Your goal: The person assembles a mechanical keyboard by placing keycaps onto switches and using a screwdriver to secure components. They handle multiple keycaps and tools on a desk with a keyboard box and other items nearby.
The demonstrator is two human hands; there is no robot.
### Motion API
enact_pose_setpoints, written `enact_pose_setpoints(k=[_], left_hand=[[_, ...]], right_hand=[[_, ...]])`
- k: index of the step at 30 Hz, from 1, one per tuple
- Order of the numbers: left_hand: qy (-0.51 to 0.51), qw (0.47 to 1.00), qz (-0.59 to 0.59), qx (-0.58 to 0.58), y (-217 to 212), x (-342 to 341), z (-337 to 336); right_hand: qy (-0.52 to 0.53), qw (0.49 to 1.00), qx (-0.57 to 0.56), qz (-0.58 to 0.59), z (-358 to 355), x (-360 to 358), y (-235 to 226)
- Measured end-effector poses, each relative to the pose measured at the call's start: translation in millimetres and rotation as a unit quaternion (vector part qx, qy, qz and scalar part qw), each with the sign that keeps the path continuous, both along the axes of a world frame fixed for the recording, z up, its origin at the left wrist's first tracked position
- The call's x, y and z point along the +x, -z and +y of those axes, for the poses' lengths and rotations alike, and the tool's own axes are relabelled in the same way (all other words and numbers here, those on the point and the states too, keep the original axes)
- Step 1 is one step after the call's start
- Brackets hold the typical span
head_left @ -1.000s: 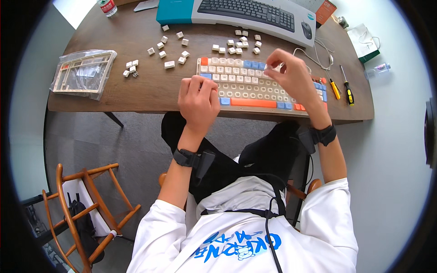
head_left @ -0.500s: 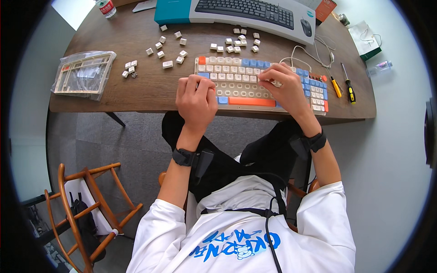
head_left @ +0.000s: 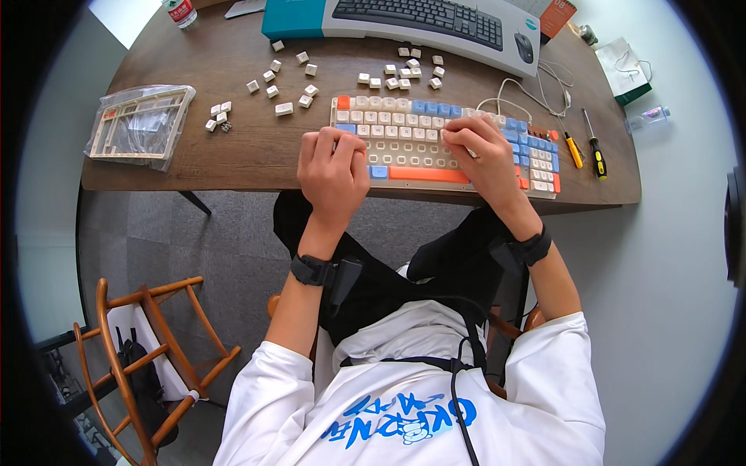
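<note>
A mechanical keyboard [head_left: 430, 174] with white, blue and orange keycaps lies along the table's near edge. Its lower letter rows show bare switch positions without caps. My left hand [head_left: 334, 167] is closed, knuckles up, over the keyboard's left end; whatever its fingers hold is hidden. At the right end of the upper letter row, my right hand [head_left: 483, 151] pinches with thumb and forefinger on a white keycap [head_left: 446, 134], mostly covered by the fingertips. That hand hides part of the keys beneath it.
Loose white keycaps [head_left: 284, 109] lie scattered behind the keyboard. A bagged keyboard frame [head_left: 183, 116] is at left. Two screwdrivers [head_left: 598, 159] and a white cable [head_left: 505, 81] lie at right. A keyboard box [head_left: 311, 23] stands at the back. A wooden chair [head_left: 116, 365] is at lower left.
Both hands keep nearly the same pose over the keyboard. My right hand has turned slightly and its wrist has shifted a little lower; the whole view has drifted slightly.
</note>
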State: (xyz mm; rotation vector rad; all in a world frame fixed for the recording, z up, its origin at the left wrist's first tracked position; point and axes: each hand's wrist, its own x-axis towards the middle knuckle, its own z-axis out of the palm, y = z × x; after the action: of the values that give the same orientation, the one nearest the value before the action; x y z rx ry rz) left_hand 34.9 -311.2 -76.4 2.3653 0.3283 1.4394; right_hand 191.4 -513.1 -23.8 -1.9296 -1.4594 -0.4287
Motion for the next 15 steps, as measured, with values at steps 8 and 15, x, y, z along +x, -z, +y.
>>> enact_pose_setpoints(k=[8, 15], left_hand=[[0.005, 1.000, -0.005, -0.006, -1.1, 0.1, -0.6], [-0.002, 1.000, 0.002, 0.006, 0.9, -0.3, 0.1]], right_hand=[[0.001, 1.000, 0.014, -0.009, 0.1, -1.2, 3.0], [0.006, 1.000, 0.021, 0.015, -0.5, -1.3, 9.6]])
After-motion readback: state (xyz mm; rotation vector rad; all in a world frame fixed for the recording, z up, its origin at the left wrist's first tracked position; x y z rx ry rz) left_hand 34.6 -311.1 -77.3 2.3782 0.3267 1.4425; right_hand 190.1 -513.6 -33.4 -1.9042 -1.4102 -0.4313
